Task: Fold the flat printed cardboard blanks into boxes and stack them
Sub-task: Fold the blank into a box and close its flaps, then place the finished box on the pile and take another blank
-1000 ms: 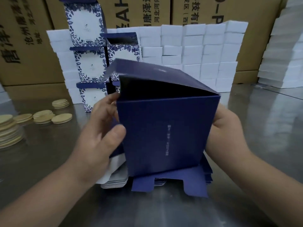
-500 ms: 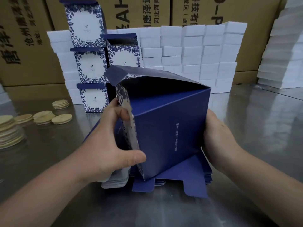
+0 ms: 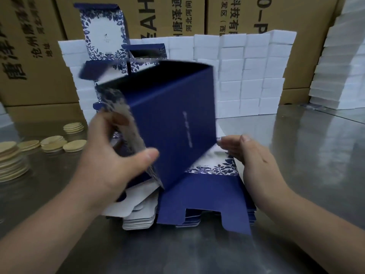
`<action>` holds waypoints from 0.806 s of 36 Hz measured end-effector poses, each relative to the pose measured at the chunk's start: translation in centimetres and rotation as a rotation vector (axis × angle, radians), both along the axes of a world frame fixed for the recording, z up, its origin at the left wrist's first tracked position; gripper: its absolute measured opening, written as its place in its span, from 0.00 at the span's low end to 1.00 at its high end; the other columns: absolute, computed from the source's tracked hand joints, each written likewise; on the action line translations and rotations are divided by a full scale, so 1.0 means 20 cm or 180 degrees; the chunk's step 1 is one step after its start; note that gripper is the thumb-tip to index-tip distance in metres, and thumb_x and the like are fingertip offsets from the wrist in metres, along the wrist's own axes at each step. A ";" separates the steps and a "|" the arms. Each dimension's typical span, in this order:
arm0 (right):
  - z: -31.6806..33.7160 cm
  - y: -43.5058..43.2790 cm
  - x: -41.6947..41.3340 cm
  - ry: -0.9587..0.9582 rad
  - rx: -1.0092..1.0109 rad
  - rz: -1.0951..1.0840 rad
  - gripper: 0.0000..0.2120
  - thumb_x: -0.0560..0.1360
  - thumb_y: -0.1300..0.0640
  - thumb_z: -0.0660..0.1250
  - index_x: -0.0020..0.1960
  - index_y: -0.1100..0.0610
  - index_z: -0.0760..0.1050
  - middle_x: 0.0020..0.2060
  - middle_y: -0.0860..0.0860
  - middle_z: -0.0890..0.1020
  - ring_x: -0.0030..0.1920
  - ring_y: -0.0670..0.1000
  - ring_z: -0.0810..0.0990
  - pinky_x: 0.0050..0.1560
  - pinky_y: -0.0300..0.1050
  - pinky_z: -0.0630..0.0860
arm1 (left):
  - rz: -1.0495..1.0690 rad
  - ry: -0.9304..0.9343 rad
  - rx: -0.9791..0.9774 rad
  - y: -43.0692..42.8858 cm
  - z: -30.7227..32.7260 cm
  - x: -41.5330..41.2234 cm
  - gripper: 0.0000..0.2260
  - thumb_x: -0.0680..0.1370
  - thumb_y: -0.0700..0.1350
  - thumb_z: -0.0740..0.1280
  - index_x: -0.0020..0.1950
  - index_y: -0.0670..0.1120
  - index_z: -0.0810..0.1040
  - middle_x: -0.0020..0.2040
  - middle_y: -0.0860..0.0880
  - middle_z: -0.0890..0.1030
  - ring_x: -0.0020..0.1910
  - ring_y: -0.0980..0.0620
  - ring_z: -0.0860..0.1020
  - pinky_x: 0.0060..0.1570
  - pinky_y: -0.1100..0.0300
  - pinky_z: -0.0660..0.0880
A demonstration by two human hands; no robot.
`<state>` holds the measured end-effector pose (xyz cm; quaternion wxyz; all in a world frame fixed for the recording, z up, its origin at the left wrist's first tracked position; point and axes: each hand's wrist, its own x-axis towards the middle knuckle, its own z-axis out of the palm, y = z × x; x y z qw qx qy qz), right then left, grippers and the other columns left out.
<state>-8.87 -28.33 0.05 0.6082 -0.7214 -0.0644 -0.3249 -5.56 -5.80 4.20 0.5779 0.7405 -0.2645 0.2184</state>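
The left hand (image 3: 110, 161) grips a tilted navy box (image 3: 173, 119), thumb on its near face. The right hand (image 3: 252, 157) is open, fingers straight, just beside the box's lower right corner. The box is above the flat blanks (image 3: 207, 196) on the counter (image 3: 296, 155); finished boxes (image 3: 104, 34) are stacked far left.

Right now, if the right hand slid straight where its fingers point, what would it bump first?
Probably the blue box held by the left hand: the right hand points its straight fingers at the box's lower right edge, though depth is unclear.
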 end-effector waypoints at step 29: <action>-0.02 -0.01 0.00 0.0235 -0.1078 -0.0226 0.13 0.75 0.59 0.65 0.36 0.44 0.76 0.42 0.37 0.80 0.45 0.36 0.76 0.43 0.23 0.67 | 0.2657 0.0755 0.0424 0.32 -0.32 0.57 0.41 0.65 0.55 0.77 0.71 0.44 0.60 0.75 0.43 0.54 0.73 0.43 0.57 0.68 0.49 0.58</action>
